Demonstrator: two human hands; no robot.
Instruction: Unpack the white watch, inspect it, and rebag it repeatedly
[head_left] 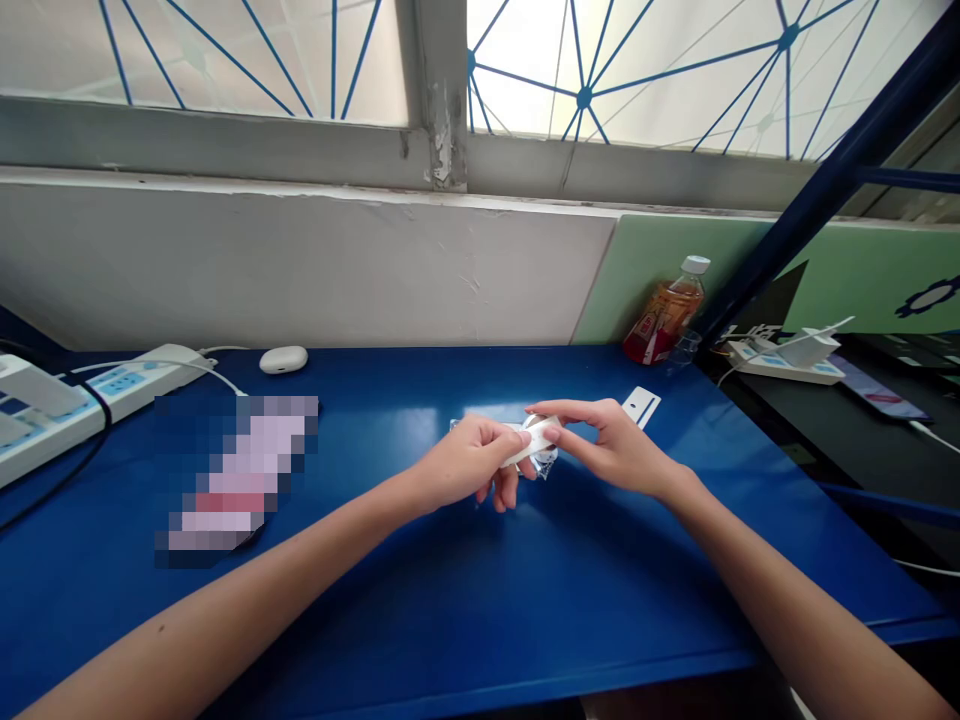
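Observation:
My left hand (480, 455) pinches a small white strip (531, 443) between thumb and fingers, just above the desk. From the other side, the thumb and fingertips of my right hand (611, 440) are closed on the same strip. Shiny, crinkled clear plastic (547, 466) shows below and behind the strip, partly covered by my fingers. What the strip is exactly, I cannot make out. A flat white card with a dark slot (642, 406) lies on the desk just beyond my right hand.
On the blue desk (465, 630), a phone with a blurred-out screen (251, 470) lies at left, near a power strip (142, 375) with cables. A white earbud case (283, 360) sits by the wall. A drink bottle (666, 312) leans at back right beside a blue metal post (795, 215).

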